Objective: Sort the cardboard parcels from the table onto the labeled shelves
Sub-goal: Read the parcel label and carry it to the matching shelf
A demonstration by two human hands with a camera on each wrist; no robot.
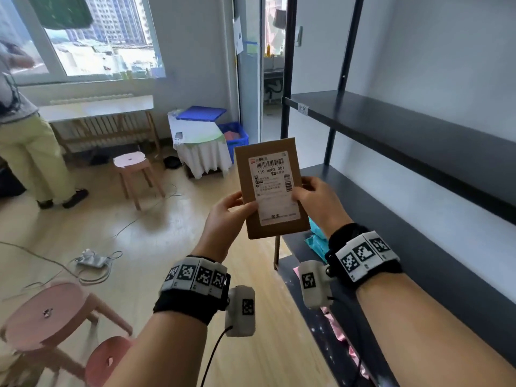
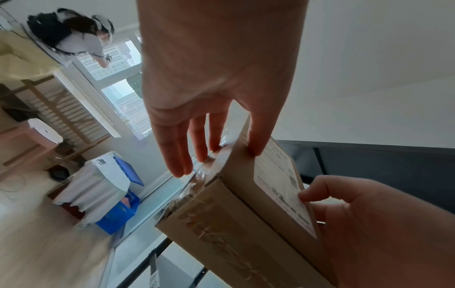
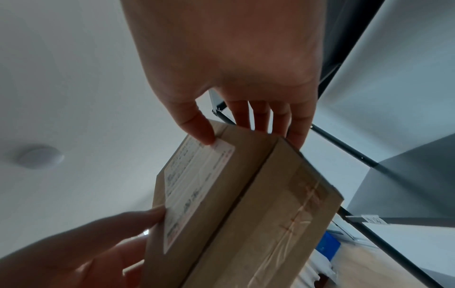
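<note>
A flat brown cardboard parcel (image 1: 272,188) with a white barcode label is held upright in front of me, label facing me. My left hand (image 1: 237,208) pinches its lower left edge, thumb on the front and fingers behind. My right hand (image 1: 304,191) pinches the right edge, thumb on the label. The left wrist view shows the parcel (image 2: 234,224) with its taped side, and the left thumb (image 2: 258,140) on its face. In the right wrist view the right thumb (image 3: 199,128) presses the label of the parcel (image 3: 246,204). The black shelf unit (image 1: 405,127) stands to the right, with a paper label (image 1: 302,109) on its edge.
Two pink stools (image 1: 42,311) stand at the lower left and another stool (image 1: 131,160) further off. A power strip (image 1: 92,259) with cables lies on the floor. A person (image 1: 28,135) stands at the left. A cloth-covered table (image 1: 201,141) and blue crate (image 1: 234,135) stand beyond. A teal packet (image 1: 318,241) lies low on the shelf unit.
</note>
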